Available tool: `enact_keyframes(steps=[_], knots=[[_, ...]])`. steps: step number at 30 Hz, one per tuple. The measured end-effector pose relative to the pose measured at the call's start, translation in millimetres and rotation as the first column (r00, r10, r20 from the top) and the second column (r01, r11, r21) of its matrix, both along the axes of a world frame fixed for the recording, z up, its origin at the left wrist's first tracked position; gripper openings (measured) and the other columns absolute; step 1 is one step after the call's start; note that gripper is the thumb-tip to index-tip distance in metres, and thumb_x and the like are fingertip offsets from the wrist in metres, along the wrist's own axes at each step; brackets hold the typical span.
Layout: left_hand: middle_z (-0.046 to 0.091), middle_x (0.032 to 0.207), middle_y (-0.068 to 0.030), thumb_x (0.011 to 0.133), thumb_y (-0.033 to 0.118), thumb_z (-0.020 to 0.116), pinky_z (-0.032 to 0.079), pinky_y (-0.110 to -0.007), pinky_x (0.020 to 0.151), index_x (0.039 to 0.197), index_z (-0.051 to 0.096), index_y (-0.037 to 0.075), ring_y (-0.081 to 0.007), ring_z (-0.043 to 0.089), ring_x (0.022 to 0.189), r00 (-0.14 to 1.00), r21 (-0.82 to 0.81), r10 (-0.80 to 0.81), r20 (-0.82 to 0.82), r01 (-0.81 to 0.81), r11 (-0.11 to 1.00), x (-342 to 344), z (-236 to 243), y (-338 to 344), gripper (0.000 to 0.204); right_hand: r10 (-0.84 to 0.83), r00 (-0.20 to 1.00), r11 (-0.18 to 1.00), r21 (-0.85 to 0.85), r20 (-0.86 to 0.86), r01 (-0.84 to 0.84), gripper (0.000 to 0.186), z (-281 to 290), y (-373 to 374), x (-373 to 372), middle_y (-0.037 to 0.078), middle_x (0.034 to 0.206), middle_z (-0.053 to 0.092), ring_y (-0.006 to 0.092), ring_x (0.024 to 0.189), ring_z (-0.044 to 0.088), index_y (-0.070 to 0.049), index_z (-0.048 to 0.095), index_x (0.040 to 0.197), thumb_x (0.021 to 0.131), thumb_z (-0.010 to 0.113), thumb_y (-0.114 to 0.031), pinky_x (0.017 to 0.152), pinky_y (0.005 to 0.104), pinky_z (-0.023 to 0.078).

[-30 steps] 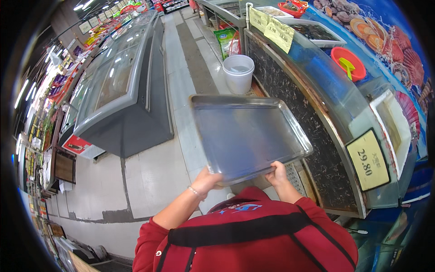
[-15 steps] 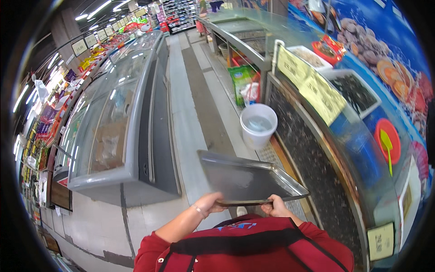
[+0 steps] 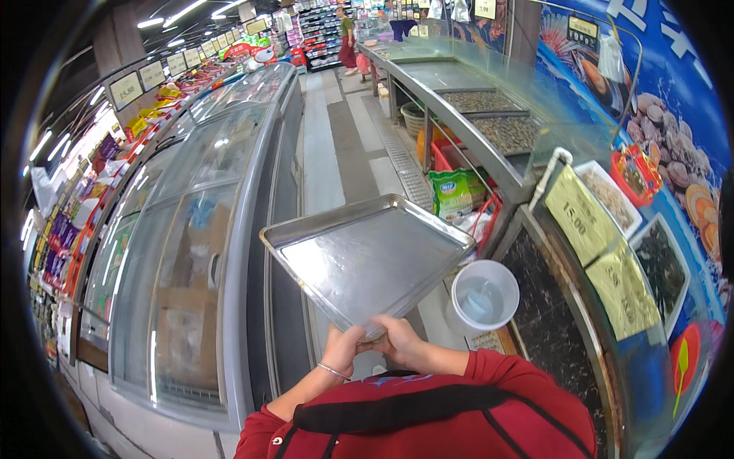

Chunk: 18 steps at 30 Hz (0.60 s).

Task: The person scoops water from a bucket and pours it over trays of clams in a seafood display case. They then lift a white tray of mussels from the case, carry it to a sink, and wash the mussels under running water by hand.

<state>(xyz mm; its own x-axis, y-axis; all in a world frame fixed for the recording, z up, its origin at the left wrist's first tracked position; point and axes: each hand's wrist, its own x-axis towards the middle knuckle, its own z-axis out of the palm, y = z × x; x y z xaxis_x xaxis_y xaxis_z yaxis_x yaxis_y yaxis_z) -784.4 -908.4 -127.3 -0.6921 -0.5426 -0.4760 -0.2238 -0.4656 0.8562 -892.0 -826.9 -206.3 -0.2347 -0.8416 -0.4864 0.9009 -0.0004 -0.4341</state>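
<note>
A shallow, empty-looking metal tray (image 3: 359,264) with a raised rim is held out in front of me over the aisle. Its near corner sits in both hands, and the far side reaches away from my body. My left hand (image 3: 342,348), with a thin bracelet at the wrist, is closed on the rim at that corner. Right beside it my right hand (image 3: 399,340) grips the same corner, thumb on top. The fingers under the tray are mostly hidden. Close to the tray's right side a white bucket (image 3: 485,297) holds a translucent bluish object, perhaps in water.
A long glass-topped freezer (image 3: 222,199) lines my left. On my right runs a seafood counter (image 3: 489,145) with shellfish trays, and price signs (image 3: 581,210) on its near part. A green bag (image 3: 456,191) and red basket (image 3: 449,156) stand beneath. A person (image 3: 347,42) stands far down the aisle.
The tray has turned and risen, swinging from edge-on to facing up, with a corner toward me. My hands have come together at that corner. My view has shifted, showing more of the aisle ahead.
</note>
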Motion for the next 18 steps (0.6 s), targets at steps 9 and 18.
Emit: enact_keyframes(steps=[9, 18], knots=[[0.058, 0.118, -0.015, 0.091, 0.018, 0.056, 0.052, -0.026, 0.071, 0.14, 0.032, 0.0, -0.0217, 0.064, 0.094, 0.887, -0.154, -0.422, 0.189, 0.451, 0.879, -117, -15, -170, 0.057, -0.114, 0.977, 0.993, 0.057, 0.18, 0.105, 0.026, -43, -104, -177, 0.014, 0.106, 0.058, 0.0332, 0.099, 0.058, -0.003, 0.055, 0.104, 0.08, 0.052, -0.014, 0.083, 0.0491, 0.052], [0.059, 0.092, -0.0098, 0.087, 0.015, 0.063, 0.052, -0.026, 0.058, 0.131, 0.039, -0.001, -0.0161, 0.062, 0.075, 0.875, -0.172, 0.109, 0.473, -0.03, 0.985, -67, -94, -323, 0.053, -0.121, 0.992, 0.986, 0.12, 0.044, 0.115, 0.025, -106, -209, -352, 0.014, 0.096, 0.066, 0.0281, 0.085, 0.065, 0.0, 0.061, 0.099, 0.077, 0.056, -0.012, 0.079, 0.0442, 0.053]])
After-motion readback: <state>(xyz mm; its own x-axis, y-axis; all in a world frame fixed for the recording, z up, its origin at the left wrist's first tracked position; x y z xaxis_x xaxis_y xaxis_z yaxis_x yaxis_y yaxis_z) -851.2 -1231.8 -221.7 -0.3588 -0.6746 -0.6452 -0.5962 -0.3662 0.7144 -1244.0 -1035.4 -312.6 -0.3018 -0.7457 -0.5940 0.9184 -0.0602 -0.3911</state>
